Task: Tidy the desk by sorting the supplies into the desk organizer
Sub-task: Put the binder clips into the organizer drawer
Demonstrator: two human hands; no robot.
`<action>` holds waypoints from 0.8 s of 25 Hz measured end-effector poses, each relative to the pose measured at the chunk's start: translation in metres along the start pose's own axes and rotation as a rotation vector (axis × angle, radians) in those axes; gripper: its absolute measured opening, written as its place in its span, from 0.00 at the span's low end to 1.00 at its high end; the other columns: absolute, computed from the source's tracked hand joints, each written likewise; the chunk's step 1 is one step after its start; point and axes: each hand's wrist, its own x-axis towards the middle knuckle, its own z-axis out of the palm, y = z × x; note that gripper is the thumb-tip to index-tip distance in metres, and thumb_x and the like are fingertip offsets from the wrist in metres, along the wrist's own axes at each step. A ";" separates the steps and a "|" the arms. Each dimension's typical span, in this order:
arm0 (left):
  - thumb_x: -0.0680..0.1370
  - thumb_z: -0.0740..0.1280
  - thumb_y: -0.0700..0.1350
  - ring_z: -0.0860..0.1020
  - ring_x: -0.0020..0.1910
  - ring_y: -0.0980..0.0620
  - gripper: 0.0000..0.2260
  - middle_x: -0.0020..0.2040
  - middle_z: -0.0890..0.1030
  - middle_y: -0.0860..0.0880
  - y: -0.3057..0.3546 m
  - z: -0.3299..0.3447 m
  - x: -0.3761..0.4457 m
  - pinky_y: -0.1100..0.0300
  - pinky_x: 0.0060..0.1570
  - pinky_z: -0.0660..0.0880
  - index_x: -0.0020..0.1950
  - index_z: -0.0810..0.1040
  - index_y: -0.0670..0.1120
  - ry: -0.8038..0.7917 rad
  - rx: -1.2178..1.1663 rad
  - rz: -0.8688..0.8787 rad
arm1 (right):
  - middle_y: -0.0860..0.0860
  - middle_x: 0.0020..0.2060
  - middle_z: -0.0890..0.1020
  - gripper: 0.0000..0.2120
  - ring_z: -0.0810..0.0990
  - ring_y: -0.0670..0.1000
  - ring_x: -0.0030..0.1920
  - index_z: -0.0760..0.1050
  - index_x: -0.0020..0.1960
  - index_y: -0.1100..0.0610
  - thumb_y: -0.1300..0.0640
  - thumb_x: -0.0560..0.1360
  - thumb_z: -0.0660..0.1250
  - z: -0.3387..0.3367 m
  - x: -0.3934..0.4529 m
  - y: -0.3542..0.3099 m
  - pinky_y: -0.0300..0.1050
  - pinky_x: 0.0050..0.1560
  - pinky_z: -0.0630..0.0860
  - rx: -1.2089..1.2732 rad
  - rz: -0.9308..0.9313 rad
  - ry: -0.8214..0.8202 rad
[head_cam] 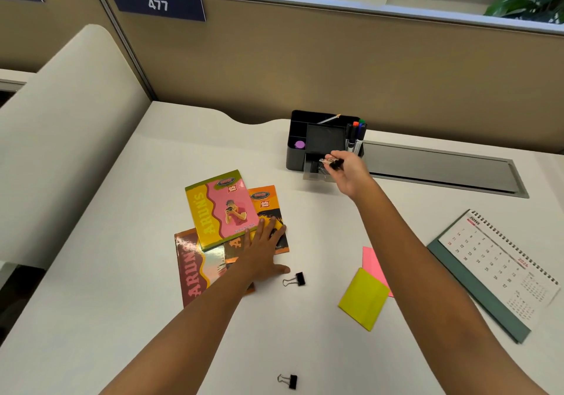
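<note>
A black desk organizer (297,156) stands at the back of the desk with markers (355,135), a pencil (329,118) and a purple item (299,144) in its compartments. Its small clear drawer (314,172) is pulled out in front. My right hand (351,171) pinches binder clips (331,161) just above that drawer. My left hand (262,251) rests flat, fingers straight, on overlapping notebooks (219,208). One loose binder clip (295,280) lies right of my left hand. Another binder clip (288,381) lies near the front edge.
Yellow-green sticky notes (364,298) overlap pink sticky notes (370,261) at the right centre. A desk calendar (500,269) lies flat at the far right. A grey cable tray lid (439,167) runs behind it. A tan partition (305,58) closes the back.
</note>
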 end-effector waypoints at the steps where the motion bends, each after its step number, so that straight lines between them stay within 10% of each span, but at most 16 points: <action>1: 0.73 0.70 0.63 0.34 0.78 0.43 0.47 0.81 0.37 0.49 0.000 -0.001 0.000 0.37 0.74 0.39 0.81 0.45 0.52 -0.005 0.005 -0.002 | 0.58 0.48 0.78 0.04 0.78 0.52 0.51 0.73 0.53 0.65 0.65 0.81 0.60 0.003 0.004 -0.001 0.47 0.62 0.76 -0.022 0.015 0.004; 9: 0.72 0.70 0.63 0.37 0.79 0.42 0.47 0.81 0.40 0.49 0.003 -0.004 0.001 0.36 0.74 0.42 0.81 0.46 0.51 -0.015 0.049 -0.010 | 0.63 0.73 0.67 0.22 0.65 0.61 0.74 0.60 0.75 0.69 0.65 0.82 0.55 -0.006 0.001 -0.002 0.51 0.75 0.63 -0.210 -0.072 0.083; 20: 0.71 0.72 0.63 0.42 0.80 0.41 0.47 0.81 0.44 0.48 0.007 -0.010 0.000 0.34 0.74 0.49 0.80 0.49 0.51 -0.011 0.096 -0.016 | 0.54 0.46 0.84 0.08 0.82 0.52 0.46 0.81 0.52 0.58 0.64 0.77 0.64 -0.053 -0.055 0.076 0.44 0.52 0.79 -0.667 -0.289 -0.061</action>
